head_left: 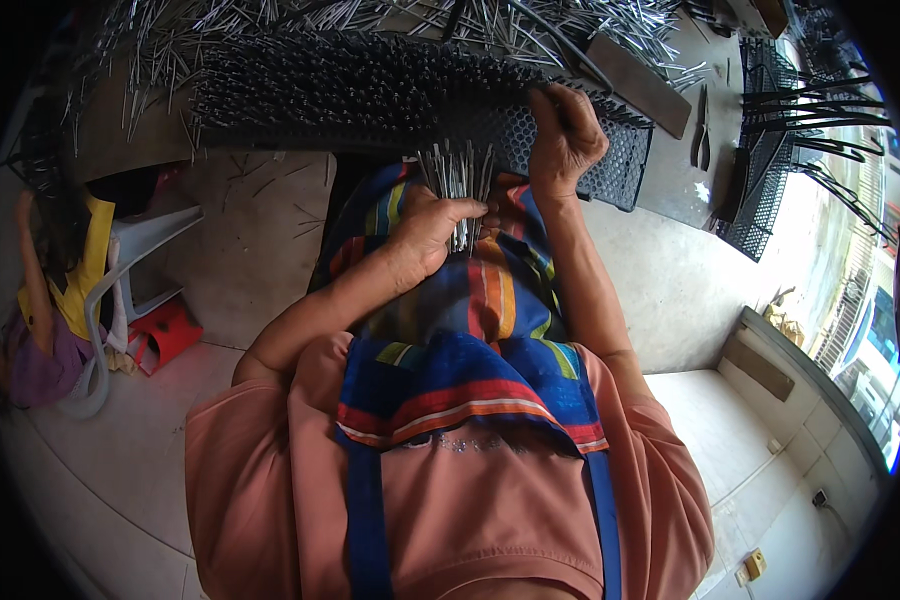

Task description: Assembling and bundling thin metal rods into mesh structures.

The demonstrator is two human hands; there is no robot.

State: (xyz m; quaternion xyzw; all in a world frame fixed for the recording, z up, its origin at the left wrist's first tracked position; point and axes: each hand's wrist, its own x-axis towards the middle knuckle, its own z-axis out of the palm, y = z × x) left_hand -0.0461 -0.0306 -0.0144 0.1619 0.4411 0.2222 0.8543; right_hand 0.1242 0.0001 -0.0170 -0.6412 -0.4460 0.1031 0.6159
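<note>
My left hand (420, 238) is closed round a loose bundle of thin metal rods (457, 180), which stand roughly upright above my striped apron. To its right, my right hand (567, 145) is raised over a dark rack with a grid of round holes (612, 165). Its fingers are bent and pressed together; whatever they pinch, if anything, is hidden. Short dark rods (320, 90) stand packed in the middle and left of that rack, while holes show bare at its right end.
Loose silvery rods (620, 30) are heaped behind the rack. A flat brown strip (642, 85) and pliers (703, 130) lie to the right, near a second rack (755, 190) with curved black rods. At left, another person (45, 300) is beside a white chair (150, 240).
</note>
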